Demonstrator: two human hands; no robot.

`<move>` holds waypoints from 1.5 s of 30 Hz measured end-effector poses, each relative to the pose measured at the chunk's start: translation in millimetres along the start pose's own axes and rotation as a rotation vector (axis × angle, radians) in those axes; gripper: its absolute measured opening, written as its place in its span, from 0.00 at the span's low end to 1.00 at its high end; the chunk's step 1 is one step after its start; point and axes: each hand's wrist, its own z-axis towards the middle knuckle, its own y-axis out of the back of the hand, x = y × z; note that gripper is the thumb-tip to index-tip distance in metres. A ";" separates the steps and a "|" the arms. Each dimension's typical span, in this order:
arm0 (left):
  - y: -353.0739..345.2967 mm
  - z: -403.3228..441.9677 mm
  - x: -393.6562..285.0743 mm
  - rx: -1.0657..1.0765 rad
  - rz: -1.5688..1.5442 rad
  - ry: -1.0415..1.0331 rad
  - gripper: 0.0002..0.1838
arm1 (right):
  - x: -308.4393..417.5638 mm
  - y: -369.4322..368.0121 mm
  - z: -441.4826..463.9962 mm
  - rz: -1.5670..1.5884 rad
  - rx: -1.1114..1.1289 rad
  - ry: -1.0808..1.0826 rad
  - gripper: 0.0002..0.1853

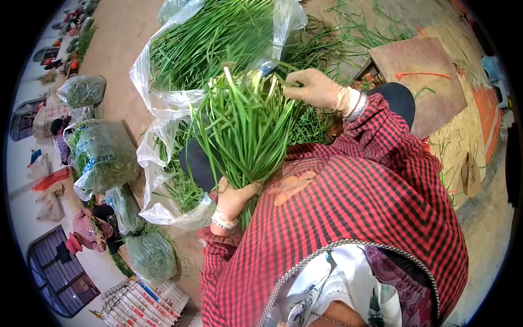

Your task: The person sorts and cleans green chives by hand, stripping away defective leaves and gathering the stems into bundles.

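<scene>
A thick bunch of long green stalks [245,131] fans out in front of my body, its pale ends at the top. My left hand [236,200], in a light glove, is wrapped round the lower part of the bunch. At the bunch's upper right, my right hand [315,89], gloved too, has its fingers pinched on a green stalk beside the pale ends. Just beyond the bunch lies an open clear plastic bag [143,71] full of more green stalks [212,38].
Loose stalks [321,46] litter the floor at the top. A brown board [419,82] with a red strap lies at the right. Filled plastic bags [106,152] line the left side, where a person in a checked top [88,229] is bent over.
</scene>
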 end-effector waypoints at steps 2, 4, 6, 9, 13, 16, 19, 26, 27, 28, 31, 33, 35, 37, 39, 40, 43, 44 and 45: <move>3.7 -1.0 -4.9 0.061 0.081 -0.003 0.11 | -14.1 5.2 1.4 0.026 -0.111 0.023 0.16; 4.7 -1.7 -8.1 0.088 -0.157 0.128 0.09 | -37.2 22.6 5.6 -0.168 -0.237 -0.018 0.17; 3.8 -4.6 -6.9 0.082 -0.206 0.136 0.09 | -61.9 49.9 7.7 -0.411 -0.284 -0.265 0.21; 3.3 -3.5 1.0 -0.012 -0.166 0.108 0.10 | -21.6 49.8 -8.5 -0.409 -0.399 -0.151 0.28; -6.7 5.2 -3.9 -0.036 0.059 0.080 0.12 | 64.1 21.4 -15.3 -0.446 0.023 -0.025 0.39; -12.9 7.3 3.6 -0.030 0.054 0.020 0.13 | 44.0 -15.7 4.5 -0.542 0.175 -0.060 0.30; -12.7 5.3 6.3 -0.011 -0.132 0.045 0.14 | 20.1 -22.5 8.0 -0.066 0.171 0.013 0.17; 2.0 1.6 2.2 0.075 0.022 0.021 0.12 | 0.3 8.2 -11.0 0.730 -0.003 -0.286 0.12; 4.5 -0.2 2.6 0.107 0.060 0.033 0.13 | -9.2 19.1 -12.3 0.676 -0.083 -0.300 0.13; 6.7 -2.5 3.4 0.138 0.098 0.046 0.13 | -20.3 31.0 -13.7 0.621 -0.161 -0.313 0.14; 9.0 -7.6 12.8 0.133 0.004 0.069 0.15 | -55.2 54.1 -25.0 0.078 -0.164 -0.395 0.32; 8.4 -4.8 11.9 0.134 -0.055 0.096 0.16 | -62.0 44.6 -29.7 -0.105 -0.113 -0.322 0.43; 6.7 -3.2 7.0 0.134 -0.057 0.107 0.16 | -35.1 35.4 -27.4 0.106 0.099 -0.270 0.51; 6.1 -2.0 4.2 0.134 -0.051 0.112 0.16 | -10.0 20.1 -25.9 0.057 0.181 -0.147 0.46; 7.2 -2.8 7.7 0.162 -0.047 0.066 0.16 | -5.9 14.8 -22.0 -0.023 0.208 -0.157 0.33; 10.5 -4.7 14.8 0.158 -0.043 0.064 0.16 | -30.1 11.9 -17.8 0.002 0.113 -0.042 0.24; 23.5 -12.2 13.8 0.162 -0.131 0.267 0.23 | -44.9 27.3 -8.4 0.221 -0.184 -0.362 0.16; 24.0 -15.8 12.9 0.158 -0.132 0.272 0.23 | -53.4 39.1 -7.7 0.211 -0.265 -0.368 0.16; 23.1 -15.5 12.4 0.136 -0.169 0.273 0.23 | -50.7 41.6 -7.6 0.244 -0.222 -0.285 0.18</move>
